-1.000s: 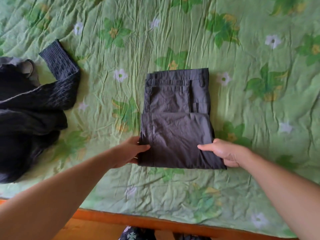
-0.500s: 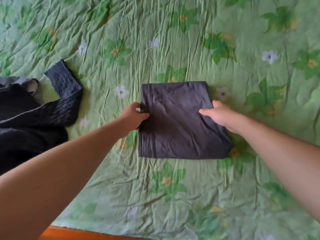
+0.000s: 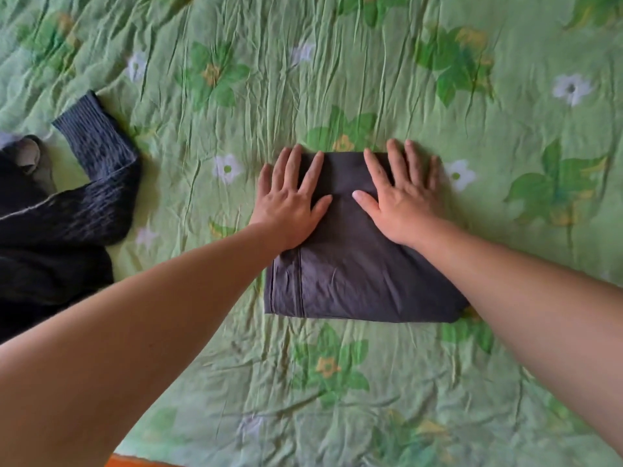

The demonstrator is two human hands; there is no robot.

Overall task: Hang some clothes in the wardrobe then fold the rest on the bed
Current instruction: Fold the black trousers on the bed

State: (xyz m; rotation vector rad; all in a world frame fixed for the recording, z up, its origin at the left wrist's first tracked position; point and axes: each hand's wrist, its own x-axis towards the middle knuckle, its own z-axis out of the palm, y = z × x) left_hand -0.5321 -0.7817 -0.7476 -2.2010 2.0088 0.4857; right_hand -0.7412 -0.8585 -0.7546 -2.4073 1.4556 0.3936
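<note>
Sweater [image 3: 67, 210] cut by left edge; trousers [image 3: 354, 274] near-right corner behind forearm [image 3: 526, 298].

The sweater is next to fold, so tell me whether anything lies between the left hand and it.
Nothing visible does. The left hand presses flat on the folded grey trousers, and only bare green bedspread lies between it and the dark sweater to its left.

Grey trousers [image 3: 354, 281]: folded into a compact rectangle, flat on the green floral bedspread [image 3: 337, 62], mid-frame. Stitched seam runs along the left edge; surface smooth, faint creases. Far half lies under the left hand [image 3: 290, 200] and right hand [image 3: 401, 193], both pressed palm-down, fingers spread. Dark knit sweater [image 3: 67, 214]: unfolded, heaped at left, ribbed sleeve bent, well apart from the trousers.
</note>
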